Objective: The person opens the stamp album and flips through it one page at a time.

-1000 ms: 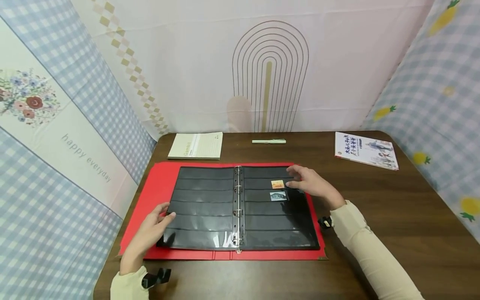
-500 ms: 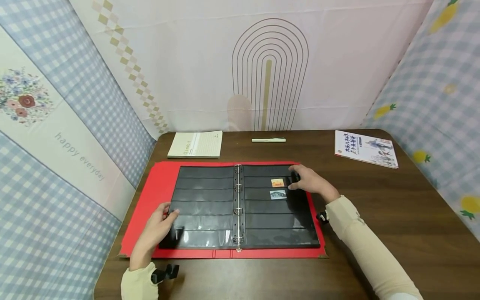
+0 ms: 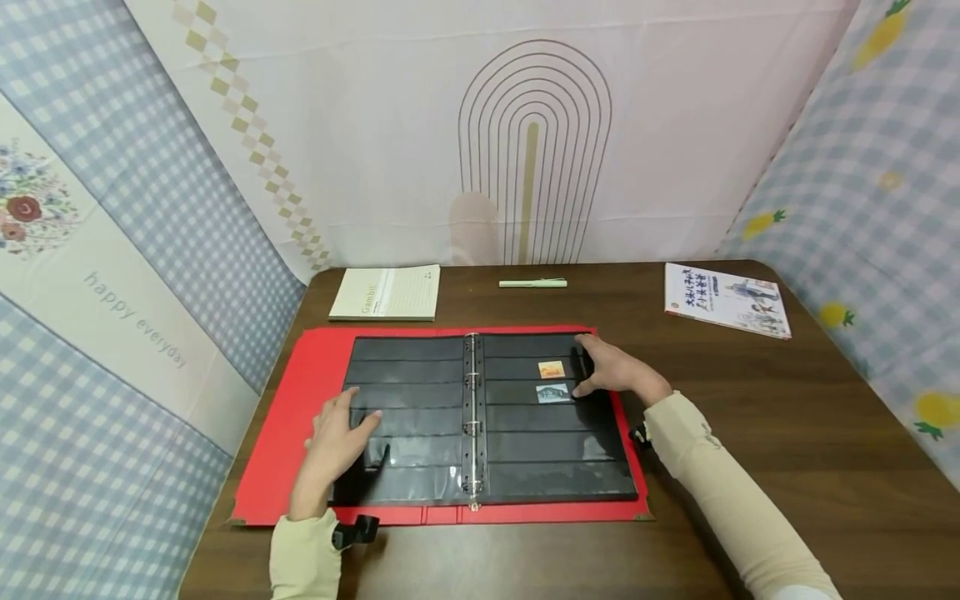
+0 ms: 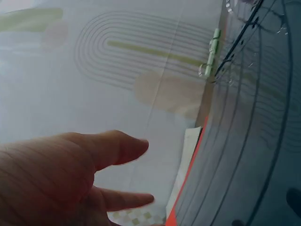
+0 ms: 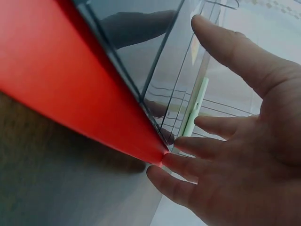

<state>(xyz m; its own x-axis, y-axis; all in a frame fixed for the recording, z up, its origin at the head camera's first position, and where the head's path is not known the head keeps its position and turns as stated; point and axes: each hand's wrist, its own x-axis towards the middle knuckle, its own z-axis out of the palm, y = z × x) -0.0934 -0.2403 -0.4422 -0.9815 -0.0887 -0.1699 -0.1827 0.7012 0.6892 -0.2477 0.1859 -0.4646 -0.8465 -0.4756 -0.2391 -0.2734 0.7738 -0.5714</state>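
Your open red binder (image 3: pixel 300 392) lies flat at the centre of the worktop (image 3: pixel 787 433). Since a second ago your left hand (image 3: pixel 339 437) has slid inward from the page edge onto the left black page (image 3: pixel 408 392), fingers flat. Your right hand (image 3: pixel 611 367) rests, fingers relaxed, at 3 o'clock of two stamps (image 3: pixel 552 382) pocketed in the right page

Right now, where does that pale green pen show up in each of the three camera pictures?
Head: the green pen lies on the table beyond the red album.
Left wrist: upper right, at the black page's edge.
Right wrist: centre, past the album's corner.
Shared landmark: the album's black pages.
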